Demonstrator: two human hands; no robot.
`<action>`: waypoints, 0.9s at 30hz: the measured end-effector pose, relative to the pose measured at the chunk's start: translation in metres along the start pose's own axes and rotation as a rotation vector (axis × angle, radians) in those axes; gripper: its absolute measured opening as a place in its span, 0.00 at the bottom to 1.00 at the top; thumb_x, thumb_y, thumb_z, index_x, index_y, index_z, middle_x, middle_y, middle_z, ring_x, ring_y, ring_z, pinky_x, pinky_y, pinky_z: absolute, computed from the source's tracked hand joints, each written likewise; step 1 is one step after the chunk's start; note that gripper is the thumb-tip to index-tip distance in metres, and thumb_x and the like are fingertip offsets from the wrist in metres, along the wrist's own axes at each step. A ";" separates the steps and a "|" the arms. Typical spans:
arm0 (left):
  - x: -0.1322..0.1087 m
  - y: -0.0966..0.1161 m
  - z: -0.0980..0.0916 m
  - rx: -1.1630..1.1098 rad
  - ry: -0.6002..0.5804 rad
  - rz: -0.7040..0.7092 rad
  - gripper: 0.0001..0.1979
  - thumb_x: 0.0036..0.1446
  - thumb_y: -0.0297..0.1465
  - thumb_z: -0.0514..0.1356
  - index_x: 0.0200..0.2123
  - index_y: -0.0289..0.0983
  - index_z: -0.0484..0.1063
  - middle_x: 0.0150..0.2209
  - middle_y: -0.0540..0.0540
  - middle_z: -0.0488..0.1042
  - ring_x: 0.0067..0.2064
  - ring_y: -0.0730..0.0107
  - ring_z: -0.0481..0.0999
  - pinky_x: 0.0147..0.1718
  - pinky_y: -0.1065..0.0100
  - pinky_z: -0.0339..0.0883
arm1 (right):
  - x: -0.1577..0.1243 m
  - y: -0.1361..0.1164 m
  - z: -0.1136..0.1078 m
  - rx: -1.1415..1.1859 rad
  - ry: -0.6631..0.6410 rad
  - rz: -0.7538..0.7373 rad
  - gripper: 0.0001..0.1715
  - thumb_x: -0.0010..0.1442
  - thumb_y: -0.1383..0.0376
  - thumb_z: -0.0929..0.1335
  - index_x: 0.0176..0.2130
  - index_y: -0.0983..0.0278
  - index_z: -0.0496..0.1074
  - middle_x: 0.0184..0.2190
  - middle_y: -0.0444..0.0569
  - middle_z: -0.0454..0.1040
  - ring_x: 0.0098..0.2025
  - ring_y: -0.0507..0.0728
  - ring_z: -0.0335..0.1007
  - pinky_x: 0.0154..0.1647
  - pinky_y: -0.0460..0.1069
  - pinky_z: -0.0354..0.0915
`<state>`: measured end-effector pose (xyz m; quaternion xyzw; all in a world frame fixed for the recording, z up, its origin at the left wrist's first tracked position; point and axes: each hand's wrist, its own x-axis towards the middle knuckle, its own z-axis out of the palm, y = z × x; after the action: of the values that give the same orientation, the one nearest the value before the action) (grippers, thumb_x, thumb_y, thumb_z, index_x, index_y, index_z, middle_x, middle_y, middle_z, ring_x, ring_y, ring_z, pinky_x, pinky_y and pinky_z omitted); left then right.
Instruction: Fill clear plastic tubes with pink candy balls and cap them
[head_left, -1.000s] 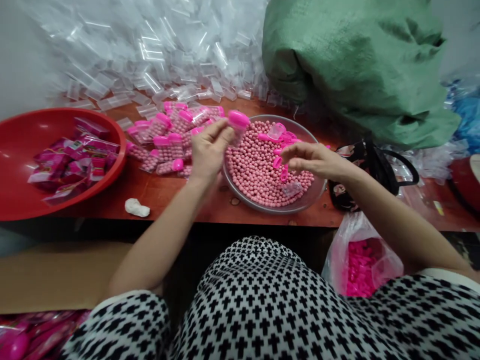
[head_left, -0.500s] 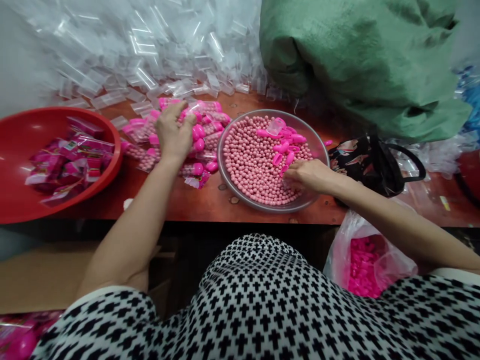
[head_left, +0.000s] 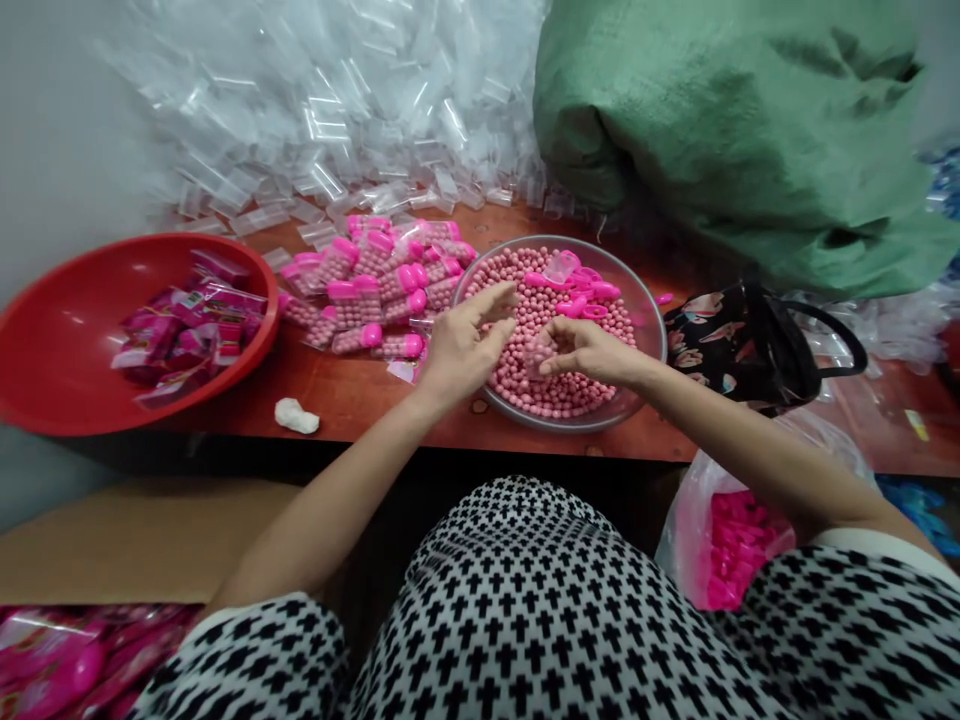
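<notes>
My left hand [head_left: 466,342] hovers over the left rim of a grey metal bowl [head_left: 654,325], its fingers apart and nothing between them. Inside the bowl lie many round pink beads [head_left: 517,268] and several bright pink plastic caps [head_left: 576,306]. My right hand [head_left: 591,352] is above the beads, thumb and fingers pinched on a small clear tube [head_left: 537,356] with pink beads in it. The fingers partly cover that tube. Left of the bowl, filled tubes with pink caps [head_left: 358,302] are heaped on the red table [head_left: 360,400].
A red basin [head_left: 45,330] with pink packets stands at the left, near a white lump [head_left: 296,415]. Clear empty tubes [head_left: 322,120] pile up behind. A green sack [head_left: 720,140], a black bag [head_left: 739,345] and a plastic bag of pink caps [head_left: 742,540] are on the right.
My left hand has left the heap of filled tubes and moved right to the bowl. My right hand has risen from the beads and shifted left with the clear tube.
</notes>
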<state>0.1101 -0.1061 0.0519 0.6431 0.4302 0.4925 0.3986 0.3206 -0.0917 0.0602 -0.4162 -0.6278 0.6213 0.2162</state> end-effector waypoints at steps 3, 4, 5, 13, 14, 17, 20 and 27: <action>-0.004 0.008 0.008 -0.040 -0.167 -0.109 0.23 0.52 0.30 0.66 0.53 0.35 0.76 0.51 0.40 0.80 0.48 0.57 0.82 0.46 0.59 0.78 | -0.009 -0.003 -0.002 0.190 0.112 -0.056 0.25 0.42 0.64 0.81 0.34 0.63 0.66 0.31 0.40 0.74 0.34 0.51 0.73 0.41 0.49 0.72; -0.005 0.010 0.011 -0.057 -0.204 -0.117 0.21 0.51 0.31 0.66 0.50 0.35 0.78 0.49 0.40 0.81 0.47 0.57 0.82 0.47 0.59 0.77 | -0.010 -0.004 -0.002 0.222 0.147 -0.078 0.26 0.41 0.64 0.81 0.34 0.63 0.66 0.31 0.40 0.74 0.33 0.50 0.73 0.40 0.49 0.73; -0.005 0.011 0.015 -0.082 -0.225 -0.122 0.18 0.52 0.32 0.66 0.47 0.34 0.79 0.48 0.41 0.81 0.47 0.57 0.81 0.48 0.59 0.77 | -0.012 -0.005 -0.002 0.241 0.173 -0.098 0.27 0.41 0.63 0.82 0.34 0.63 0.66 0.31 0.40 0.73 0.32 0.49 0.72 0.38 0.48 0.73; -0.001 0.003 0.025 -0.346 -0.273 -0.256 0.20 0.52 0.42 0.68 0.42 0.34 0.78 0.41 0.43 0.81 0.40 0.63 0.80 0.37 0.64 0.78 | -0.027 -0.015 -0.018 -0.101 0.168 -0.339 0.27 0.54 0.55 0.78 0.48 0.60 0.68 0.35 0.44 0.75 0.36 0.52 0.73 0.37 0.48 0.71; 0.000 0.002 0.025 -0.341 -0.284 -0.250 0.20 0.51 0.42 0.69 0.42 0.34 0.79 0.40 0.43 0.80 0.40 0.63 0.80 0.37 0.64 0.78 | -0.030 -0.018 -0.021 -0.220 0.164 -0.385 0.25 0.58 0.54 0.75 0.50 0.60 0.69 0.36 0.45 0.76 0.37 0.53 0.73 0.38 0.48 0.70; 0.000 0.002 0.024 -0.356 -0.330 -0.240 0.21 0.51 0.43 0.69 0.44 0.34 0.79 0.42 0.43 0.81 0.41 0.62 0.80 0.40 0.64 0.77 | -0.035 -0.027 -0.029 -0.581 0.134 -0.491 0.15 0.65 0.59 0.70 0.49 0.62 0.73 0.37 0.47 0.77 0.37 0.53 0.72 0.39 0.49 0.67; 0.000 0.002 0.024 -0.345 -0.341 -0.208 0.23 0.52 0.41 0.69 0.48 0.35 0.79 0.46 0.42 0.81 0.42 0.61 0.80 0.42 0.61 0.77 | -0.033 -0.033 -0.033 -0.768 0.074 -0.526 0.11 0.65 0.63 0.69 0.47 0.63 0.74 0.35 0.48 0.78 0.35 0.53 0.72 0.37 0.47 0.63; -0.002 0.000 0.028 -0.172 -0.264 -0.052 0.14 0.54 0.33 0.66 0.44 0.37 0.82 0.46 0.42 0.81 0.45 0.59 0.80 0.47 0.59 0.74 | -0.026 -0.043 -0.033 -0.868 -0.087 -0.267 0.07 0.63 0.62 0.70 0.41 0.62 0.73 0.26 0.41 0.75 0.27 0.51 0.66 0.32 0.46 0.58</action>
<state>0.1373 -0.1107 0.0454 0.6543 0.3470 0.4281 0.5180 0.3497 -0.0874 0.1122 -0.3573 -0.8867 0.2842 0.0735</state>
